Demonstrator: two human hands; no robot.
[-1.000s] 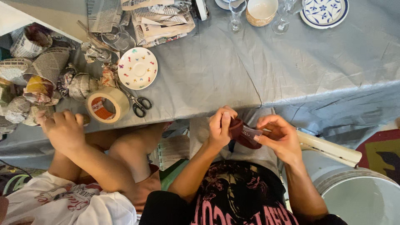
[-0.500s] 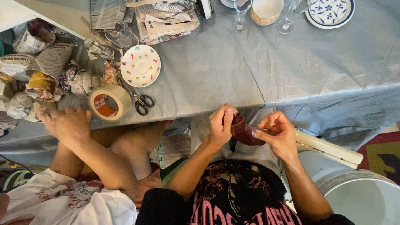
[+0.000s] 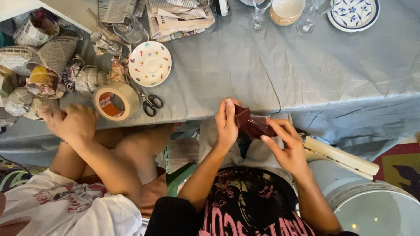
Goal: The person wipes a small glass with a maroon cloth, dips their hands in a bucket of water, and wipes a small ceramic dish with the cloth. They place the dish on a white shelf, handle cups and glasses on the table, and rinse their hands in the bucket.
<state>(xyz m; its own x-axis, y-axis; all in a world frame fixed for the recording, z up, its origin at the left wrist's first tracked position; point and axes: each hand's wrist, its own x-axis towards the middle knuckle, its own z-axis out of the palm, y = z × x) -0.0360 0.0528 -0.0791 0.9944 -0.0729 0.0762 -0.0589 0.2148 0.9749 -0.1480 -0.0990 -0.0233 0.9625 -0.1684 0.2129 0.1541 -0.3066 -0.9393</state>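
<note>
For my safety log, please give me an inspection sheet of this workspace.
Surface: table under grey cloth, creased.
Job's things: dark red piece, between both hands.
Clutter: tape roll, scissors, saucer, newspaper bundles, glasses, cup, blue plate.
Grippers: left hand and right hand, fingers closed on the piece.
Cables: nothing seen.
Surroundings: another person's hand at table edge; white bucket.
</note>
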